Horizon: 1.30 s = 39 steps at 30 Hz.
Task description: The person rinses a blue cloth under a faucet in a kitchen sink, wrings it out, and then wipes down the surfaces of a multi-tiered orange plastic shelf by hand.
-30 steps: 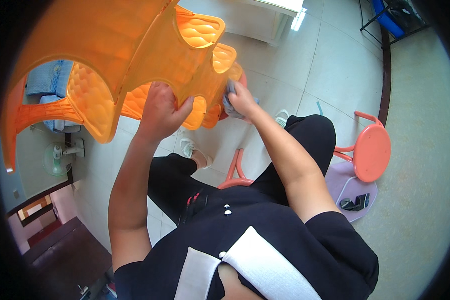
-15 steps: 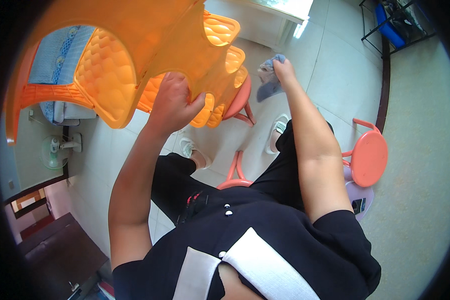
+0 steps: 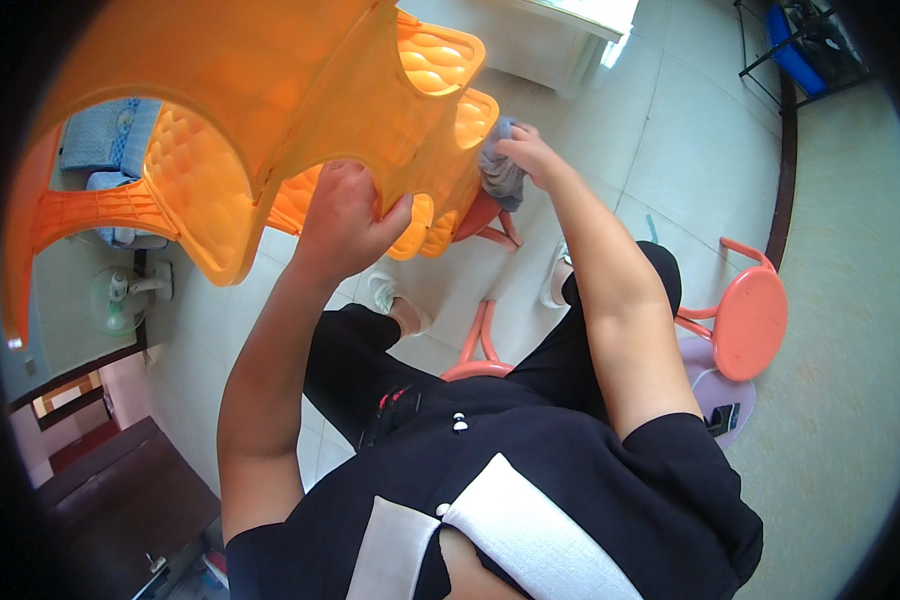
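An orange plastic chair-like piece (image 3: 300, 100), with quilted-pattern panels and rounded cut-outs, fills the upper left. My left hand (image 3: 345, 220) is closed around the edge of one cut-out, its thumb on the near side. My right hand (image 3: 532, 155) grips a grey-blue cloth (image 3: 502, 175), which hangs crumpled beside the right side of the orange piece. Whether the cloth touches the plastic I cannot tell. How the upper part of the orange piece ends is cut off by the picture's edge.
Behind the orange piece stands a red-orange stool (image 3: 482, 222); another stool (image 3: 751, 322) is at the right, by a lilac one (image 3: 720, 390). A white table (image 3: 530, 40) is ahead. At the left are a fan (image 3: 120, 300) and a dark brown cabinet (image 3: 130, 500).
My right hand has brought the cloth leftward, close to the orange piece; the cloth is now bunched. My left hand keeps its grip. The orange piece has tilted slightly.
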{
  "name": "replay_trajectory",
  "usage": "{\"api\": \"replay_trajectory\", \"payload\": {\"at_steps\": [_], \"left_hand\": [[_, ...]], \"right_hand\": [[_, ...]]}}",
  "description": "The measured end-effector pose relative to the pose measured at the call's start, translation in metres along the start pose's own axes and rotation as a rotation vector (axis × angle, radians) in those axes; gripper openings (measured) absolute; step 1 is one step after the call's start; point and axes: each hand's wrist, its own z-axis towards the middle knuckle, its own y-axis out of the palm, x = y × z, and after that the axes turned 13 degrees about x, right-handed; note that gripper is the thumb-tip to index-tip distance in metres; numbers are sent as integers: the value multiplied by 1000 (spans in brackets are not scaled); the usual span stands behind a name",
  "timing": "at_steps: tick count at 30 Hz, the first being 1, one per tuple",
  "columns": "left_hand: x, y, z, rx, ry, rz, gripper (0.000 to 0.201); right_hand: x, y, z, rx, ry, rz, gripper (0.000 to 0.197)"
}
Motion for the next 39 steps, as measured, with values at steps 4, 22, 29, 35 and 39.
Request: {"api": "replay_trajectory", "payload": {"at_steps": [4, 22, 29, 35, 39], "left_hand": [[3, -2, 4, -66, -58, -29, 19], [-1, 4, 0, 103, 105, 50, 18], [-2, 6, 1, 98, 112, 50, 18], [-3, 1, -2, 115, 111, 33, 18], [-2, 4, -1, 107, 104, 21, 18]], "right_hand": [[11, 20, 8, 94, -416, -740, 46], [28, 59, -53, 418, -45, -282, 33], [56, 84, -98, 93, 118, -176, 38], [1, 19, -81, -54, 268, 211, 25], [12, 43, -42, 389, 157, 518, 32]]}}
